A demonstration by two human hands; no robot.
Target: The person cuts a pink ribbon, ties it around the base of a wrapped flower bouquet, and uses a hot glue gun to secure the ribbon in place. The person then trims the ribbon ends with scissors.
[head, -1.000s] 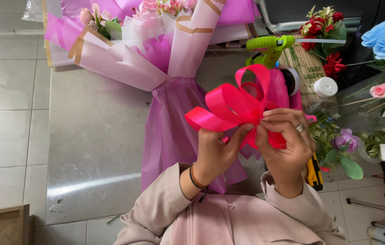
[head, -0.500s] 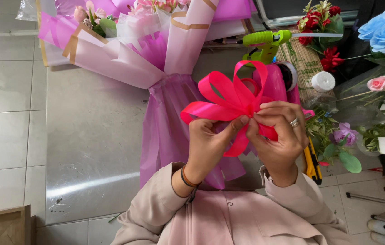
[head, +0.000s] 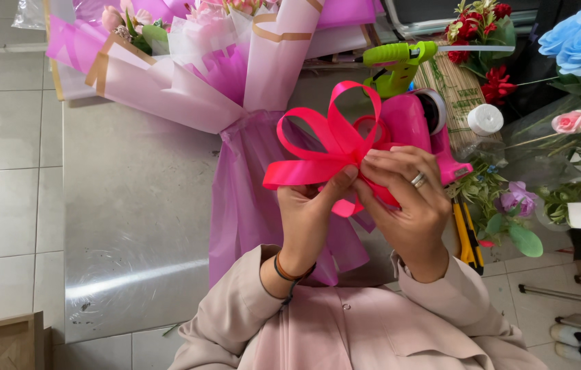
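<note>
above the bench's right half, the bright pink looped ribbon bow [head: 335, 147] sat pinched between left hand [head: 311, 212] and right hand [head: 410, 205], fingers closed on its centre; its loops had spread wider than before.

steel table [head: 132, 233], pink-wrapped bouquet [head: 235, 89] lying on it, green glue gun [head: 396, 62], yellow cutter [head: 467, 236]
</note>
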